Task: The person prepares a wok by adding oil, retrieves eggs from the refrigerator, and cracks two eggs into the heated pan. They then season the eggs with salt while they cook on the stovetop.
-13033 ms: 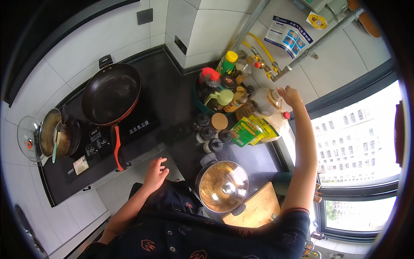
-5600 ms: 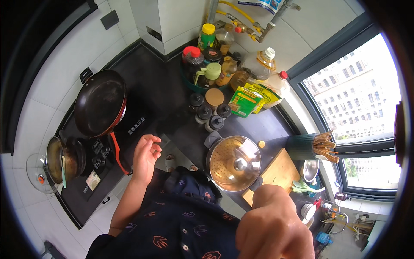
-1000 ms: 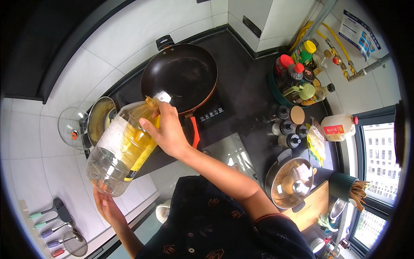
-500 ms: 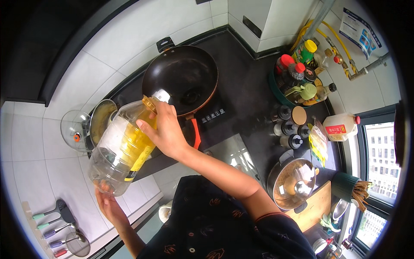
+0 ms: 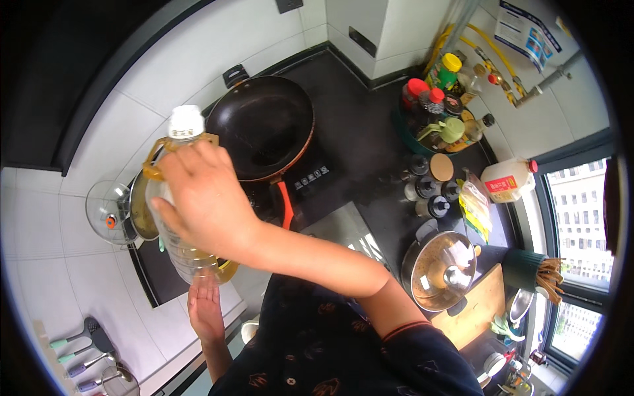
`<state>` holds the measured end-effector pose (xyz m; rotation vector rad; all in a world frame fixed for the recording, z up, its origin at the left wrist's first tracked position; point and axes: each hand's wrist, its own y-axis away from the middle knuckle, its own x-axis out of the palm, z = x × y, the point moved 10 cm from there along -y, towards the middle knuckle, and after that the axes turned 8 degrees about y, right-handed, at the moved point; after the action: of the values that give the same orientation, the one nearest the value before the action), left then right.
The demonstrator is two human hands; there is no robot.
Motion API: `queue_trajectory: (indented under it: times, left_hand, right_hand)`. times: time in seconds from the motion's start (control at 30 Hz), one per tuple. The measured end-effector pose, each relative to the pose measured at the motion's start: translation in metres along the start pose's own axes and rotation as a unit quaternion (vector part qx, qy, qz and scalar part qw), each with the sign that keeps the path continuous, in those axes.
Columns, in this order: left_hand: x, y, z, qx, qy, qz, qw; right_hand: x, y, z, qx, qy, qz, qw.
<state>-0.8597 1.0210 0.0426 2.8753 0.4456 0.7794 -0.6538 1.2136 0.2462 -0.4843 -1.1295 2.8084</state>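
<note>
A large clear oil bottle (image 5: 185, 254) with a white cap and a yellow-brown handle stands nearly upright at the left of the hob. Its yellow oil is mostly hidden by my right hand (image 5: 198, 191), which is closed around its upper part, beside the handle. Just under the base is my left hand (image 5: 207, 313), palm up with fingers stretched out; the fingertips meet the bottom of the bottle. To the right of the bottle sits a dark wok (image 5: 257, 132) with a red-orange handle. Its inside is dark and shiny.
Behind the bottle are a metal pot (image 5: 141, 214) and a glass lid (image 5: 105, 210). On the right stand a lidded pan (image 5: 432, 280), several seasoning jars (image 5: 422, 188), a tub of sauce bottles (image 5: 406, 129) and a white jug (image 5: 505, 179). Utensils (image 5: 96, 340) hang at lower left.
The bottle has swung from tilted toward the wok to nearly upright, its cap rising and moving left. My left hand has moved right with the base.
</note>
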Motion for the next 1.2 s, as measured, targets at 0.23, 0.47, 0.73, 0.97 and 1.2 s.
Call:
queue_trajectory:
  times: [0.23, 0.47, 0.73, 0.97, 1.2]
  left_hand:
    - [0.05, -0.008, 0.005, -0.01, 0.006, 0.068, 0.998]
    - [0.144, -0.014, 0.02, -0.05, -0.032, 0.223, 0.973]
    - [0.252, 0.024, 0.142, -0.263, 0.034, 0.405, 0.875]
    - [0.306, 0.048, 0.192, -0.267, -0.127, 0.43, 0.853]
    - [0.277, 0.04, 0.213, -0.224, -0.198, 0.39, 0.871]
  right_hand:
    - [-0.075, -0.017, 0.028, -0.057, 0.009, -0.085, 0.995]
    - [-0.198, -0.014, 0.029, -0.078, 0.13, -0.149, 0.977]
    - [-0.369, 0.031, 0.038, 0.075, 0.214, -0.185, 0.956]
    - [-0.491, 0.094, 0.082, 0.06, 0.464, -0.252, 0.847]
    - [-0.621, 0.176, 0.036, 0.216, 0.6, -0.299, 0.71]
